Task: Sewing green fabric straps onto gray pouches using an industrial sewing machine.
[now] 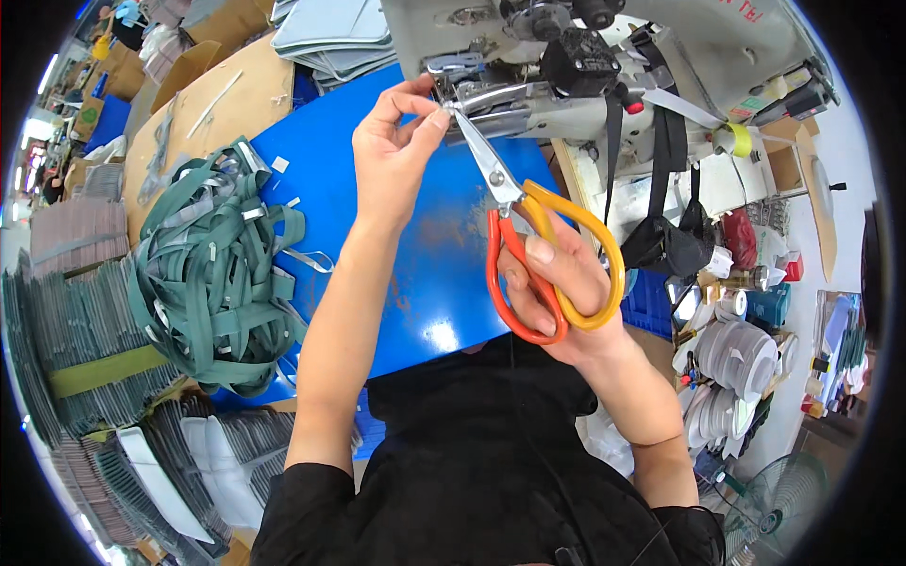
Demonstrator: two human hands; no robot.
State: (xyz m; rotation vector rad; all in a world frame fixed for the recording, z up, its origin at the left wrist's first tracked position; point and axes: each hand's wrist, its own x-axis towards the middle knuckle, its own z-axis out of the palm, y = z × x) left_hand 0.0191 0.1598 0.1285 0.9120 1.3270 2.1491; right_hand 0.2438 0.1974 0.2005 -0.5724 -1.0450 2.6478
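My right hand (587,283) grips a pair of scissors (486,158) with one red-orange and one yellow handle loop, fingers through the loops. The blades look nearly together, pointing up and left to the needle area of a sewing machine (510,106). My left hand (396,141) is raised there too, thumb and fingers pinched close to the scissor tips. Whatever it pinches is too small to make out. Both hands are above a blue tabletop (444,255). A tangled heap of green straps (212,274) lies on its left side.
Stacked grey-green pieces (71,321) fill the far left, with grey pads (335,38) at the back. A brown board (226,94) adjoins the blue top. Black straps (668,151) hang at right, above white reels (736,358) and a fan (779,505).
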